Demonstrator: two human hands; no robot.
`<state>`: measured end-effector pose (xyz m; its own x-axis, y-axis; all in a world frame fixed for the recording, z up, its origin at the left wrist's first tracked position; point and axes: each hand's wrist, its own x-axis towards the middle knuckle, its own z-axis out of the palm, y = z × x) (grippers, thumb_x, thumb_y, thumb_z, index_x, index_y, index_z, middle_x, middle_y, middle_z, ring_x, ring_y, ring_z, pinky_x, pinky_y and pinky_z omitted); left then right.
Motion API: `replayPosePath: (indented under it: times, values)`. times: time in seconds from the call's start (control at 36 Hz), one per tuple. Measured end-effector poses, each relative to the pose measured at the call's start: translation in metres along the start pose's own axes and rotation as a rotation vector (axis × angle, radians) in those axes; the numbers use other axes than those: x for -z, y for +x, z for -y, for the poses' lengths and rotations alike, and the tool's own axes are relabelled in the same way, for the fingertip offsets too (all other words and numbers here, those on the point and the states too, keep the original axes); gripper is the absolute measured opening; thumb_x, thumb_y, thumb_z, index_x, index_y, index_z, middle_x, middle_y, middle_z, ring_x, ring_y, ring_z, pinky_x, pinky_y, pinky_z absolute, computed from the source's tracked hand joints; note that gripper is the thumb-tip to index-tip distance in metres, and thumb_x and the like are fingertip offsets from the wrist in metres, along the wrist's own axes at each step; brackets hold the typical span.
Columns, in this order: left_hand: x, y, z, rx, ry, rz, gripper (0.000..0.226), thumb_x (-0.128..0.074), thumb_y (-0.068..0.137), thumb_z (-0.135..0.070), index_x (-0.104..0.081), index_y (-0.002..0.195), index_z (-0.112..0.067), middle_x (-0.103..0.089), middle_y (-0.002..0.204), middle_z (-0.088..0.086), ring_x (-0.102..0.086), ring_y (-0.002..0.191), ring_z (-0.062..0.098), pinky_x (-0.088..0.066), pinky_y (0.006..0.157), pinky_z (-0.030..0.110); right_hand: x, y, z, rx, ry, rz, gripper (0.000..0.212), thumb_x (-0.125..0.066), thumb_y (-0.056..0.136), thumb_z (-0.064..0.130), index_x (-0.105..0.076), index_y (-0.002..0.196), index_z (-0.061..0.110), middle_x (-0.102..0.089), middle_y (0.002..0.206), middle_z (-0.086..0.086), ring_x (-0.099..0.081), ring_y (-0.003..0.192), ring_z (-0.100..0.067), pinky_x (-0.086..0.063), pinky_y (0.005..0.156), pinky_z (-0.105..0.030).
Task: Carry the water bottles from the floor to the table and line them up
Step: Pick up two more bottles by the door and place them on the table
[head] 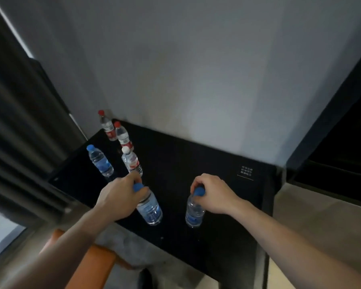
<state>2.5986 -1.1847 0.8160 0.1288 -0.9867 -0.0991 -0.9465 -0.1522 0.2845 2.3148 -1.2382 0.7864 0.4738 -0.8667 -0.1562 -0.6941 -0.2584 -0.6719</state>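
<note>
Two clear water bottles with blue caps stand near the front of the black table (196, 159). My left hand (119, 198) grips the left blue-capped bottle (150, 207) at its neck and cap. Around the cap of the right blue-capped bottle (194, 211) my right hand (214, 193) curls its fingers. Further back on the left stand a third blue-capped bottle (100, 160), a white-capped bottle with a red label (131, 161) and two red-capped bottles (123, 135) (107, 125) toward the table's far left corner.
A grey wall (196, 69) rises right behind the table. Dark curtains (19, 122) hang at the left. An orange seat (88, 265) lies below the table's front left edge. A small white printed label (246, 171) is on the table at the right, beside a dark cabinet (342, 142).
</note>
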Motion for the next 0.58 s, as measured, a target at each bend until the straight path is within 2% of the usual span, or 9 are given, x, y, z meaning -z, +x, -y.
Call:
replayPosePath:
  times: [0.19, 0.31, 0.5, 0.58]
  values:
    - [-0.001, 0.093, 0.024, -0.21, 0.044, 0.106, 0.024, -0.053, 0.088, -0.061, -0.042, 0.091, -0.04, -0.058, 0.073, -0.008, -0.056, 0.062, 0.005, -0.034, 0.049, 0.022, -0.011, 0.053, 0.012, -0.136, -0.031, -0.107, 0.022, -0.074, 0.082, 0.026, -0.06, 0.082, 0.043, -0.057, 0.098, 0.018, -0.06, 0.086, -0.002, -0.046, 0.064, -0.016]
    - [-0.003, 0.142, 0.028, -0.32, 0.072, 0.174, 0.022, -0.054, 0.091, -0.057, -0.041, 0.092, -0.039, -0.059, 0.074, -0.009, -0.058, 0.064, 0.005, -0.039, 0.051, 0.022, -0.016, 0.072, 0.013, -0.225, -0.04, -0.162, 0.024, -0.075, 0.082, 0.027, -0.058, 0.083, 0.044, -0.055, 0.098, 0.02, -0.06, 0.086, 0.0, -0.047, 0.059, -0.015]
    - [-0.009, 0.207, 0.015, -0.391, 0.189, 0.23, 0.023, -0.055, 0.092, -0.054, -0.041, 0.099, -0.037, -0.058, 0.081, -0.008, -0.059, 0.067, 0.007, -0.05, 0.057, 0.027, -0.017, 0.097, 0.017, -0.291, -0.05, -0.232, 0.028, -0.073, 0.082, 0.021, -0.057, 0.083, 0.044, -0.056, 0.095, 0.019, -0.06, 0.083, 0.0, -0.046, 0.058, -0.014]
    - [-0.01, 0.229, 0.012, -0.426, 0.201, 0.221, 0.023, -0.053, 0.093, -0.054, -0.042, 0.1, -0.035, -0.058, 0.081, -0.008, -0.059, 0.067, 0.008, -0.049, 0.056, 0.026, -0.015, 0.108, 0.012, -0.318, -0.033, -0.229, 0.026, -0.073, 0.081, 0.02, -0.059, 0.082, 0.042, -0.056, 0.095, 0.018, -0.061, 0.083, -0.001, -0.046, 0.059, -0.015]
